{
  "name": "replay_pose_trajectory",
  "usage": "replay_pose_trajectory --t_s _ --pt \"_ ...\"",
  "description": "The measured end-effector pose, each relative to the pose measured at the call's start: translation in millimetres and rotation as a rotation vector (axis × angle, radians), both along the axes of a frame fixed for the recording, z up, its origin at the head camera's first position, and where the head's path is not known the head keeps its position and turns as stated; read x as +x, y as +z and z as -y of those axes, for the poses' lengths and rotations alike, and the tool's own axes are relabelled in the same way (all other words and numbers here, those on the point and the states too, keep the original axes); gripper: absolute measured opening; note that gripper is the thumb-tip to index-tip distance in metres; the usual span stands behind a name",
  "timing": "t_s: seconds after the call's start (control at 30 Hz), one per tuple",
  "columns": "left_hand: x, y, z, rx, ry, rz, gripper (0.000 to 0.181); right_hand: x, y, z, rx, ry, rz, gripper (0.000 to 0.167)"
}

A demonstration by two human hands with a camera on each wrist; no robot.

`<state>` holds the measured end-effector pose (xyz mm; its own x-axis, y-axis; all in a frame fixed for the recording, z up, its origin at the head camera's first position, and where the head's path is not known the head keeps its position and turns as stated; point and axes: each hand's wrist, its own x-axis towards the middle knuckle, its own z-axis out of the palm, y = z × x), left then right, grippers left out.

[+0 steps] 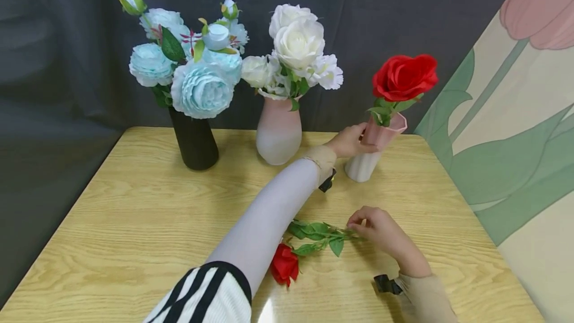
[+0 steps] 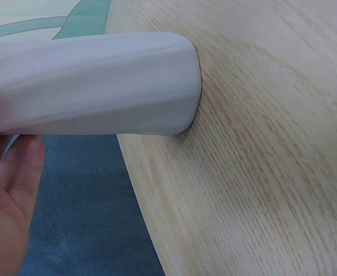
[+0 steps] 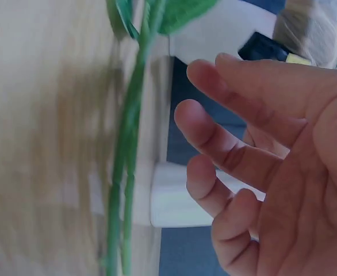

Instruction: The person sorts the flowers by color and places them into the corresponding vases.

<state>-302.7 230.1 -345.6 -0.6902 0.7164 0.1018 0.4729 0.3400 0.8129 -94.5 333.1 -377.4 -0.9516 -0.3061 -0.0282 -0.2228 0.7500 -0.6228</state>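
Note:
My left hand [image 1: 352, 141] grips the upper part of a pink-and-white vase [image 1: 362, 167], which holds a large red rose [image 1: 405, 79]. In the left wrist view, the base of this vase [image 2: 128, 83] meets the tabletop, with fingers behind its upper part. A second red rose [image 1: 284, 264] lies on the table, partly hidden by my left forearm. Its leafy green stems [image 1: 332, 236] extend toward my right hand [image 1: 378, 228]. The right wrist view shows that hand with loosely bent fingers [image 3: 194, 122], apart from the stems [image 3: 125, 149] and holding nothing.
At the back left stands a black vase [image 1: 194, 141] of pale blue flowers [image 1: 202, 88]. Beside it, a pink-to-white vase [image 1: 279, 131] holds white flowers [image 1: 299, 44]. A dark curtain [image 1: 67, 64] hangs behind the wooden table [image 1: 134, 213], and a tulip-patterned panel [image 1: 524, 163] stands at the right.

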Motion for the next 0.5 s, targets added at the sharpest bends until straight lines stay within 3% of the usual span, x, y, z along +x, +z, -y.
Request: replay_pose_trajectory --t_s 0.23,0.5 --pt "-4.6 -4.0 -3.2 -0.012 0.010 -0.008 0.062 -0.1 -11.9 10 0.000 0.086 -0.015 0.003" --pt "-3.6 -2.9 -2.7 0.003 -0.001 0.021 0.065 2.2 -17.7 19 0.080 0.099 -0.038 0.007"
